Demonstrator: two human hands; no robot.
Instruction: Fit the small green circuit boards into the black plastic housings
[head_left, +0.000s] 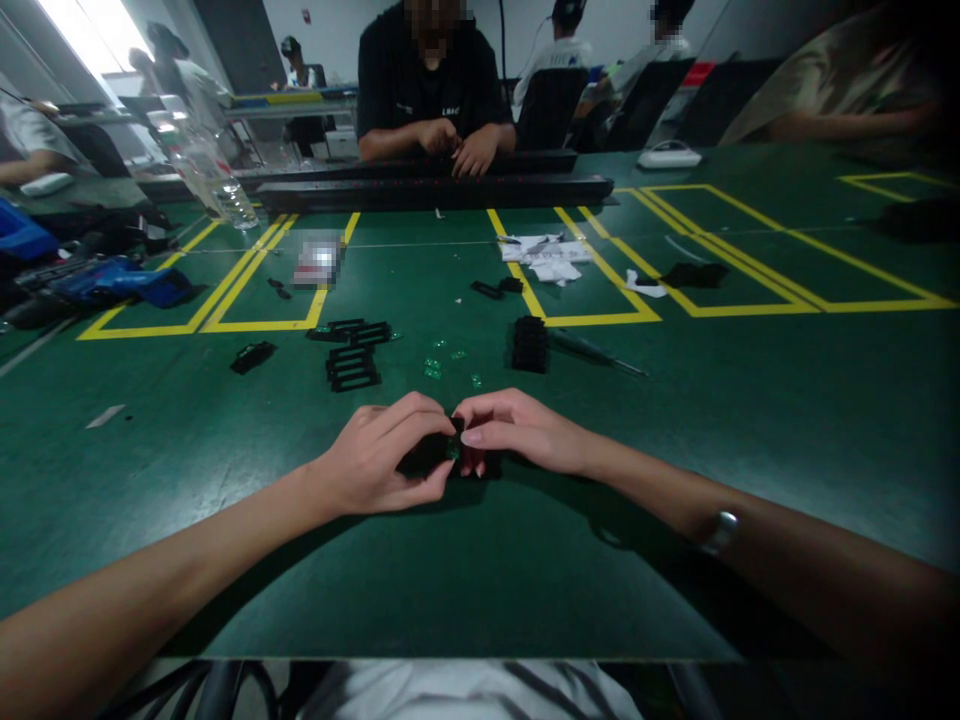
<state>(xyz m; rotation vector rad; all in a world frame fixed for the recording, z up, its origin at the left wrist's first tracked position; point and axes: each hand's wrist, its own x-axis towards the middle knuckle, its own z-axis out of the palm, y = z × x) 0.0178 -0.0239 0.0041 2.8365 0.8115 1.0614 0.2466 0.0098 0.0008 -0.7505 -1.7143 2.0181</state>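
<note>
Between my two hands is a small black part [457,428], with a clear piece showing green at its middle. My left hand [394,452] pinches it from the left, thumb below and fingers above. From the right, my right hand [525,430] closes its thumb and fingertips on the same part. Much of the part is hidden by my fingers. Just beyond the hands lie several small clear pieces [433,368]. Several slotted black frames [352,367] rest to the left of these, and a stack of black parts [529,345] stands to the right.
A screwdriver [600,352] lies right of the stack. Crumpled white paper [551,255] is farther back. Long black bars [435,193] cross the far table edge, where another person sits. Plastic bottles [232,200] and blue power tools [112,285] are at left.
</note>
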